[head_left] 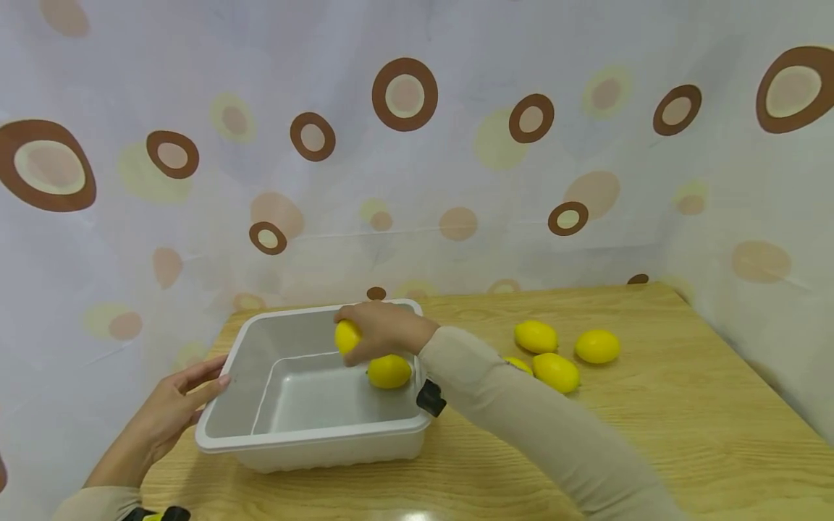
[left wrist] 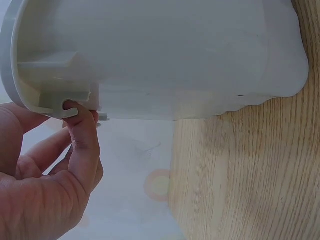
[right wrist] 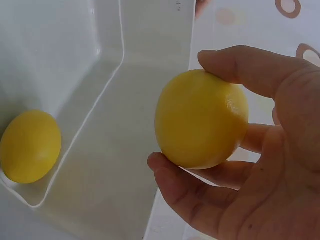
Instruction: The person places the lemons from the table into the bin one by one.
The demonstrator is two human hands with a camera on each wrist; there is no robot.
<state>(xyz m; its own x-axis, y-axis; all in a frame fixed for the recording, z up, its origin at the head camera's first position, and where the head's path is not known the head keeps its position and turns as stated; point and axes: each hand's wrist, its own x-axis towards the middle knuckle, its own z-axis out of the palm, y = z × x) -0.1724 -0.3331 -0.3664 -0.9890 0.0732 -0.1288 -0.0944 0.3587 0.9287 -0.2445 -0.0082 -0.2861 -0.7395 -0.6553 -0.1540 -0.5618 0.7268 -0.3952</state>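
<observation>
A white plastic basin point(head_left: 313, 435) stands on the table's left part. My left hand point(head_left: 171, 404) grips its left rim, thumb over the top edge; in the left wrist view the fingers point(left wrist: 84, 145) curl under the rim. Over the basin's right half, my right hand point(head_left: 384, 329) holds a yellow lemon point(right wrist: 200, 120) between thumb and fingertips. Below that hand, a second lemon point(head_left: 389, 372) lies on the basin floor against the right side; the right wrist view also shows this lemon point(right wrist: 31, 146) apart from the held one.
On the wooden table point(head_left: 658, 434), right of the basin, lie several more lemons point(head_left: 598, 346), one partly hidden behind the right sleeve point(head_left: 521, 412). A patterned curtain point(head_left: 456, 181) hangs behind the table and along its sides.
</observation>
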